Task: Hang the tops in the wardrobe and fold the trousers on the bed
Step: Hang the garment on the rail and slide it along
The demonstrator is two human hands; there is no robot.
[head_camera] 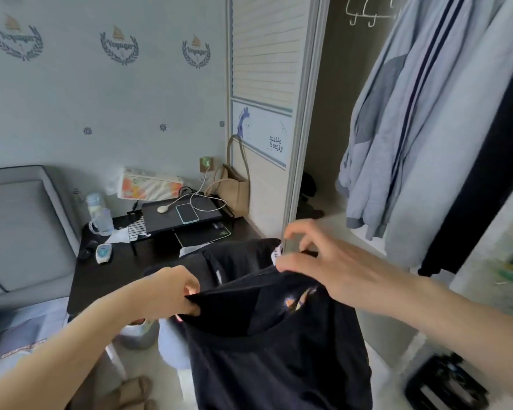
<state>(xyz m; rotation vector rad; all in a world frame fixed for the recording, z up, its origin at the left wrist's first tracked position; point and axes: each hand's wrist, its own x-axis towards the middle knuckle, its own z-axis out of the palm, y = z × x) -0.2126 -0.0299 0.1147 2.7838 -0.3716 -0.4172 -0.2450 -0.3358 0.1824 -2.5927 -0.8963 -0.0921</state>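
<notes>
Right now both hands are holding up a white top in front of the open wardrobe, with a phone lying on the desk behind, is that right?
Not quite: the top is black, not white. The head view shows the left hand and right hand holding it before the open wardrobe, the phone on the desk behind.

We've got pale blue wallpaper (107,93) with "Voyager" crests, soft daylight all round. A grey padded headboard (21,226) sits on the left, and just beside it a dark desk (101,276) – phone (187,213) on a black stand (184,216), tissue pack (150,186), clear mug (102,221). A beige bag (234,187) leans by the slatted sliding door (267,54).
</notes>
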